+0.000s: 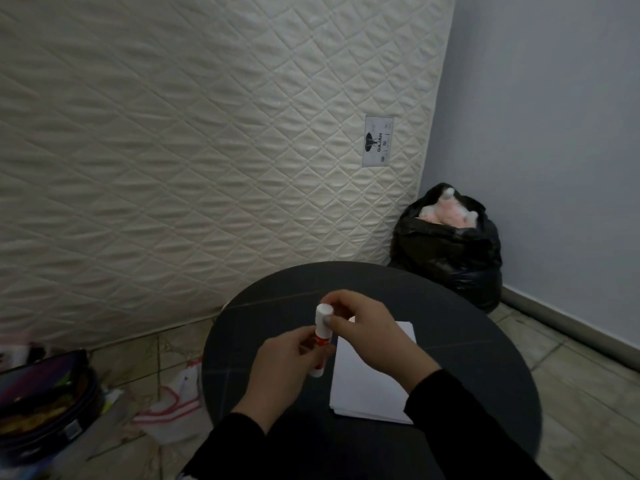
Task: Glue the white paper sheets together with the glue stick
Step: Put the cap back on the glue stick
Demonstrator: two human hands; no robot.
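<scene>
Centrally, both hands meet on the glue stick (321,341), a white tube with a red band, held nearly upright above the round dark table (485,341). The left hand (280,372) is wrapped around the lower body of the tube, fingers closed on it. The right hand (367,330) pinches the white cap at the top between thumb and fingertips; the cap sits on the tube. Both arms wear black sleeves (457,420).

Just right of the tube, and partly under the right hand, the white paper sheets (367,386) lie flat on the table in a neat stack, their edges nearly aligned.

Beyond the table, a quilted cream mattress (207,133) stands on its side against the wall, with a small label (378,141) near its right edge. In the corner beside it, a black plastic bag (450,251) sits on the tiled floor with its mouth open, and something soft, pink and white, fills the top. On the floor at lower left, an open dark case (41,407) holds colourful items too blurred to name. Near it lies a crumpled white plastic bag with red trim (173,403); whether it holds anything cannot be told.
</scene>
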